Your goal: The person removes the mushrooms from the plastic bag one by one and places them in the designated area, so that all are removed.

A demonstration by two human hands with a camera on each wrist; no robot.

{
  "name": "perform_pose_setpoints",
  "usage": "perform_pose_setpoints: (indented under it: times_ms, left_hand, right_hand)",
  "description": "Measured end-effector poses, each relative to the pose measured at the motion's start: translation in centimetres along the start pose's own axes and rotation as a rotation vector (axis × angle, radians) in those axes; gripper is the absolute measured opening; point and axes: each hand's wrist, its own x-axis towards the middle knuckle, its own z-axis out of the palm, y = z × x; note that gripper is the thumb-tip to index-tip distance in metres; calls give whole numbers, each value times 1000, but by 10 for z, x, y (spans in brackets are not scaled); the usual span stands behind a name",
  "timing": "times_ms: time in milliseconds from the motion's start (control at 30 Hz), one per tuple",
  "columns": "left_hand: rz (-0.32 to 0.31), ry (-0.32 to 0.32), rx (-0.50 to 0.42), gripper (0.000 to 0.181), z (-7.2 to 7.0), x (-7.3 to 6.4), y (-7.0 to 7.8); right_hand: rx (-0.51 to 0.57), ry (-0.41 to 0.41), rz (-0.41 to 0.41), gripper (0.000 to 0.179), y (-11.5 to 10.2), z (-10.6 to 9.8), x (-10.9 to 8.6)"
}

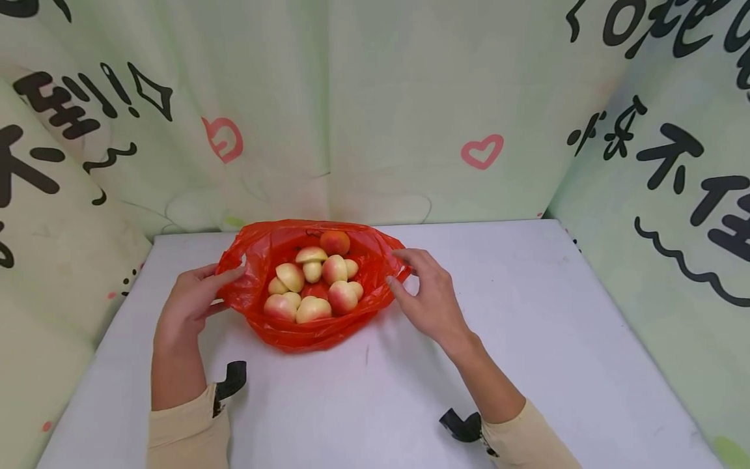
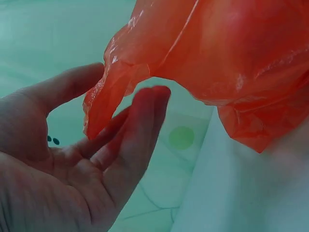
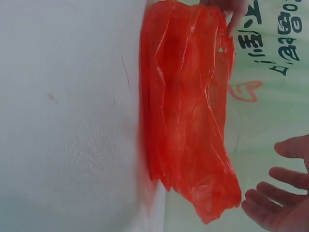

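Observation:
A red plastic bag (image 1: 319, 335) sits on the table with its mouth spread wide. Inside lie several pale yellow and pink mushroom-shaped pieces (image 1: 312, 260) and a round orange-red piece (image 1: 334, 243). At the bag's left rim is my left hand (image 1: 190, 293). Its thumb touches the plastic, and a loose flap hangs between thumb and fingers in the left wrist view, with space around it. My right hand (image 1: 430, 296) is beside the right rim, fingers spread. In the right wrist view this hand (image 3: 282, 193) is relaxed, its fingertips close to the bag's edge.
The bag rests on a white table (image 1: 527, 312), towards its far edge. A pale green curtain (image 1: 398, 98) with black writing and red hearts surrounds the table at the back and sides. Black straps (image 1: 463, 426) show at both cuffs.

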Motion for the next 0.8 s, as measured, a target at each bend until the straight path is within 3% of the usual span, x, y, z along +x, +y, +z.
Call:
perform_pose_setpoints:
  times_ms: [467,800]
  left_hand:
    - [-86,-150,-306,84,-7,10,-7]
    - [-128,-203,-487,68,-8,12,-15]
  right_hand:
    - [-44,-37,32,36,-5,6,0]
    - [-50,-28,-32,33,-11,10,6]
